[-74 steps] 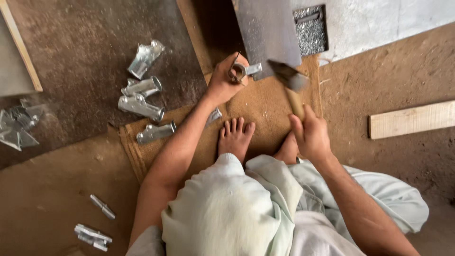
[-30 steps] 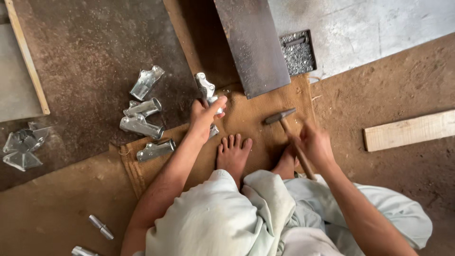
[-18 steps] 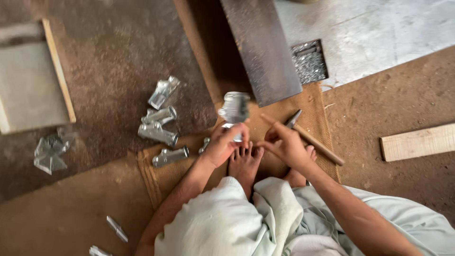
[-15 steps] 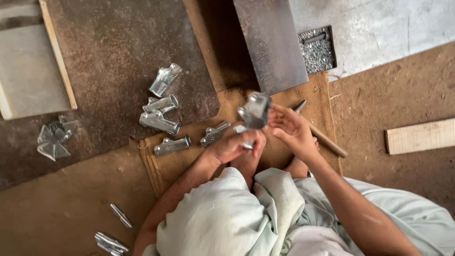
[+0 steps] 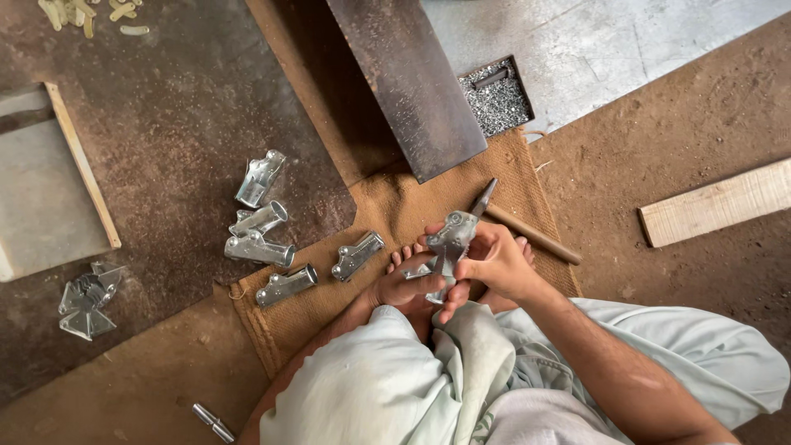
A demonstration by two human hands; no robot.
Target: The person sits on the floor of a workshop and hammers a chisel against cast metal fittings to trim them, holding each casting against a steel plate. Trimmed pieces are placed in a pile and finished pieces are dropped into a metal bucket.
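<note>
In the head view, much of the lower centre of the frame is taken up by pale green clothing, by which the legs and most of both forearms are covered; the toes of one foot [image 5: 405, 254] are only partly seen behind the hands. A shiny cast-metal bracket [image 5: 449, 241], tubular at one end and flat at the other, is held just below the middle of the frame, above a coarse brown burlap mat [image 5: 395, 202]. The left hand [image 5: 408, 288] is curled under the bracket's lower end, its fingers closed on it, while the right hand [image 5: 494, 264] is wrapped around the upper part from the right, thumb and fingers pinched narrowly on the metal; the bracket's lower half is largely hidden by these fingers. A hammer [image 5: 519, 224] with a wooden handle is seen lying on the mat behind the right hand, its head partly covered. Four similar bright brackets [image 5: 262, 221] are scattered left of centre on the rough dark floor, and a fifth [image 5: 357, 254] lies on the mat. A dull steel plate [image 5: 412, 78] runs diagonally from the top edge, cut off there. A small tray of what appear to be tiny metal rivets [image 5: 497, 100] sits at the upper right of it. A pale wooden plank [image 5: 717, 202] is cut off at the right edge.
</note>
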